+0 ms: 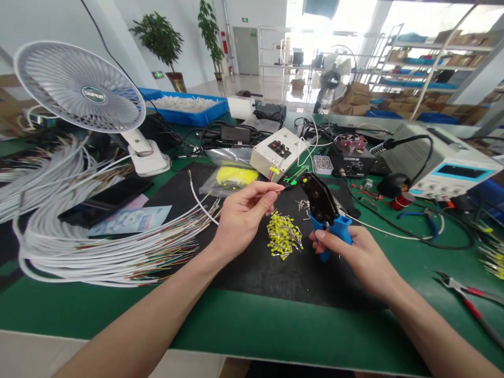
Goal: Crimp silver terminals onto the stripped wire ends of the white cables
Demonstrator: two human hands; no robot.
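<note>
My left hand (244,212) is closed in a pinch on a thin wire (281,188), its end pointing right. Wrapped round the blue handles of a crimping tool (321,202) is my right hand (354,252). The tool's black jaws stand upright, a little right of the wire end and apart from it. A small yellow piece shows at the jaws; whether it is gripped there I cannot tell. Below and between the hands lies a pile of yellow-collared wire ferrules (284,235) on the black mat (268,286). Several bare metal pins (303,206) lie behind the pile.
White multi-core cables (98,257) with stripped ends cover the left side. A fan (147,157), a plastic bag of yellow ferrules (236,177) and a beige switch box (271,157) stand or lie behind. Red-handled cutters (468,294) and a soldering station (452,168) are on the right.
</note>
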